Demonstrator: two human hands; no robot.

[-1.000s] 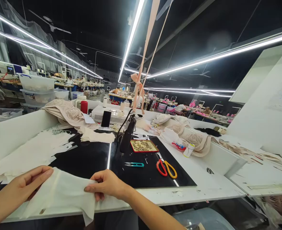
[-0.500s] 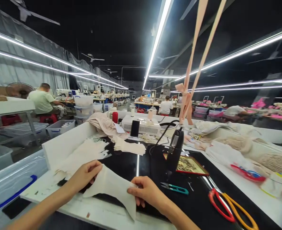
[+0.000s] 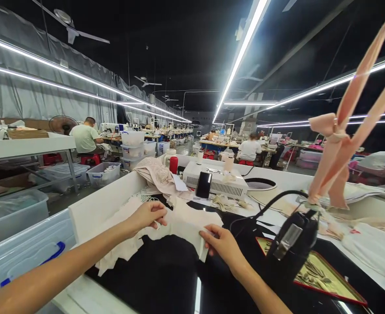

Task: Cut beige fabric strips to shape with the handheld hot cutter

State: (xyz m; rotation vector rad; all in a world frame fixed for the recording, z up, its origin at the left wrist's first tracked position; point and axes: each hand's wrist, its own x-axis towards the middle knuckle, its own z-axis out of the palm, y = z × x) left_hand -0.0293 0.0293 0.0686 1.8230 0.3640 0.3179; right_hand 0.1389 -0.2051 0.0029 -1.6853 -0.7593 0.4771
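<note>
My left hand [image 3: 146, 216] is closed in a pinch on the left end of a thin cream fabric piece [image 3: 182, 229]. At the piece's right end, the thumb and fingers of my right hand [image 3: 220, 244] pinch a corner, and a narrow edge hangs below them. The fabric stretches between both hands over a black table surface [image 3: 166, 270]. Behind it lies another cream cut piece [image 3: 192, 211], partly overlapped, so their border is hard to make out. A pile of cream pieces [image 3: 117, 226] spreads left, partly hidden by my left forearm.
A black corded device [image 3: 292, 244] hangs from peach fabric strips [image 3: 333, 161] on the right, over a red-rimmed tray [image 3: 362, 298] of small pieces. Behind stand a phone [image 3: 204, 185] and a white vented box [image 3: 232, 183]. A low white wall [image 3: 104, 196] edges the left. Co-workers sit farther off.
Both hands have carried the fabric piece forward, away from the table's front edge, towards the other cream pieces. The view has turned left; the scissors and thread snips are out of sight.
</note>
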